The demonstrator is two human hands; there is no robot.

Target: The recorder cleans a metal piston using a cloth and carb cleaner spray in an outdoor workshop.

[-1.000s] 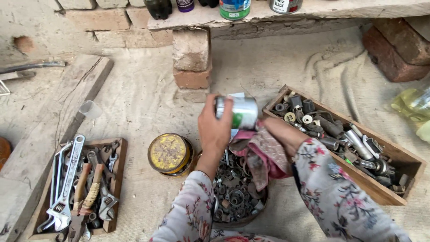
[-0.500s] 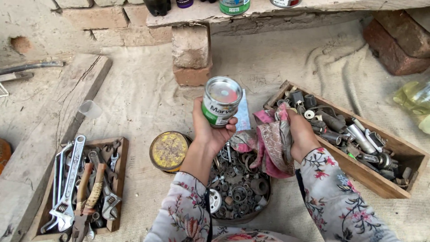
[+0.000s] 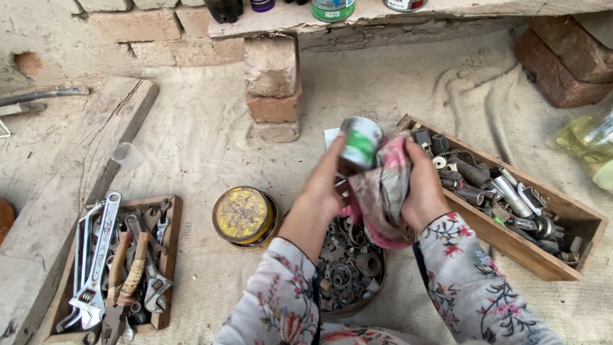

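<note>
Sackcloth floor [image 3: 191,140] under tool trays [image 3: 167,268]

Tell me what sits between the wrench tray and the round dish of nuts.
Head view: a round tin with a yellow, rusty lid stands on the cloth between the wooden wrench tray and the dish of nuts.

Daylit burlap sacking [image 3: 204,134] covers the ground below a brick wall [image 3: 128,25] and a brick-propped stone shelf [image 3: 447,13].

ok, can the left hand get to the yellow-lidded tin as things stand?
Probably not right away: the left hand is gripping a small green-and-white can. The yellow-lidded tin sits uncovered just beside that forearm, nothing over it, so once the hand is freed the way looks open.
</note>
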